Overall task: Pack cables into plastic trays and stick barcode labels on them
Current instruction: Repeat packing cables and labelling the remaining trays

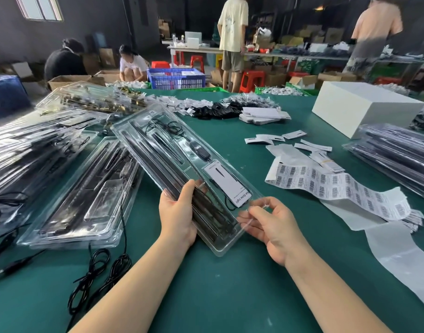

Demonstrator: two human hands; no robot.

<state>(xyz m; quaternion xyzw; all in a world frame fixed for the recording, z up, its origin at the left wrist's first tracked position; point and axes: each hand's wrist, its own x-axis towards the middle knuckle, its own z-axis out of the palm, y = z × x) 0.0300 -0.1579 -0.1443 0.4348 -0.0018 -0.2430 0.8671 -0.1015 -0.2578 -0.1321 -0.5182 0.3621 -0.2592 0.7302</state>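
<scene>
left hand [178, 216] gripped near end of clear plastic tray [162, 150], thumb on top; right hand [269, 223] pinched its near corner | tray held tilted above green tabletop [230, 284]; barcode label strip [331, 186] lay to the right

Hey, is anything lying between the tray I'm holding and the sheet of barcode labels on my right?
Nothing visible does. The clear plastic tray is held by the left hand and right hand; between it and the barcode label sheet there is only bare green table.
</scene>
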